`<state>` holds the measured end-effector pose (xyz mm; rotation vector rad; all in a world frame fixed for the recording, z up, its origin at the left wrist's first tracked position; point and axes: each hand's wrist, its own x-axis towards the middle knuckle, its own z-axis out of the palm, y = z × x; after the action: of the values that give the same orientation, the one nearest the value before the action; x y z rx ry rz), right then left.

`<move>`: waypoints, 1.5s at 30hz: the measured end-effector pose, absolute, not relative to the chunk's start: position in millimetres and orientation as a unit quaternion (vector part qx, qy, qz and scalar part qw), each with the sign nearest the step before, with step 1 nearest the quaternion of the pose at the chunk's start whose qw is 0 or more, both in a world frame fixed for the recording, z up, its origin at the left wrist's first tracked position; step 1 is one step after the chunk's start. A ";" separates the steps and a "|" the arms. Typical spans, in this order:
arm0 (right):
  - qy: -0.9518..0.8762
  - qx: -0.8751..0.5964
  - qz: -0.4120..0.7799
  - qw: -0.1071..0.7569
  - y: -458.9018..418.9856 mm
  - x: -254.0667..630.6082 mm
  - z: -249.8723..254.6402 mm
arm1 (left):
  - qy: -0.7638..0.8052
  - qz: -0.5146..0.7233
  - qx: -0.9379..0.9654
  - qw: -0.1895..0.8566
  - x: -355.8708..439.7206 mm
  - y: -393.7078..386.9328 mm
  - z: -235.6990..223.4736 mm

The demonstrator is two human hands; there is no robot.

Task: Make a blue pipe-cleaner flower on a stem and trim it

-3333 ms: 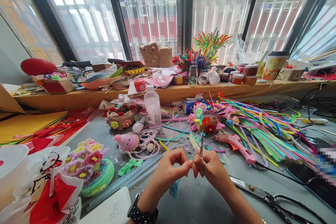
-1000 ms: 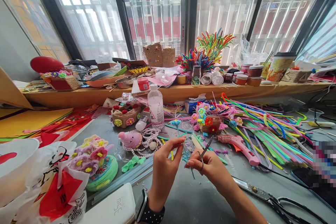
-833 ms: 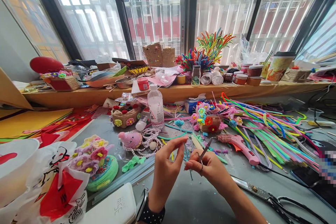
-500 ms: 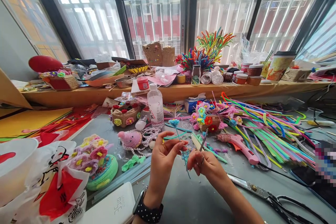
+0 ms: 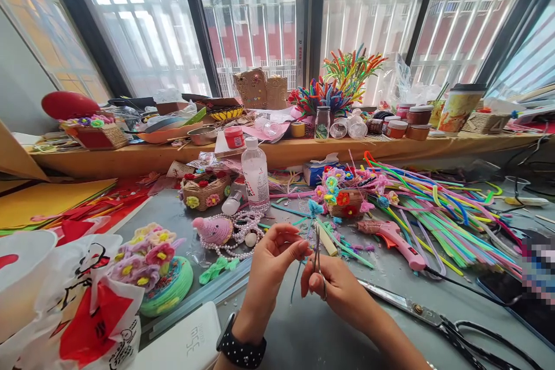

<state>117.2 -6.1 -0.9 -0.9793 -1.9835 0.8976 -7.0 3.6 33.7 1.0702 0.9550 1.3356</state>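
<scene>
My left hand (image 5: 275, 257) pinches the thin stem of a blue pipe-cleaner flower (image 5: 315, 208) between thumb and fingers. The fluffy blue head points up and away, and the stem's tail hangs below the fingers. In my right hand (image 5: 333, 283) is a small pair of scissors (image 5: 318, 251), gripped by the handles with the blades pointing up. Those blades lie close beside the stem just under the flower head; I cannot tell whether they touch it. Behind the hands lie a cream-coloured stick (image 5: 327, 238) and fuzzy blue and green scraps.
Right of my hands lie a pink glue gun (image 5: 401, 243), large scissors (image 5: 418, 307) and many pipe cleaners (image 5: 442, 228). A water bottle (image 5: 255, 179) and flowered basket (image 5: 347, 202) stand behind. A pink crochet piece (image 5: 215, 230), yarn flowers (image 5: 147, 257) and white power bank (image 5: 186, 338) are left.
The flower has tilted, its head swinging right and its stem tail left. My right hand has moved left and turned, bringing the scissors upright beside the stem.
</scene>
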 end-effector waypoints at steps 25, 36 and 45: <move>-0.762 -0.413 0.324 0.378 -0.2 115.5 -12.7 | 0.429 0.487 0.621 0.441 -9.8 4.1 24.8; -0.748 -0.417 0.337 0.391 -2.8 115.4 -11.3 | 0.430 0.486 0.644 0.405 -8.7 1.6 26.6; -0.751 -0.415 0.347 0.380 -2.5 115.0 -11.3 | 0.443 0.467 0.696 0.318 -7.5 2.8 21.8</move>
<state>115.0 -2.5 -11.3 -1.0598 -1.9165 0.8849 -7.5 2.8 21.8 1.8302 1.1660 1.2287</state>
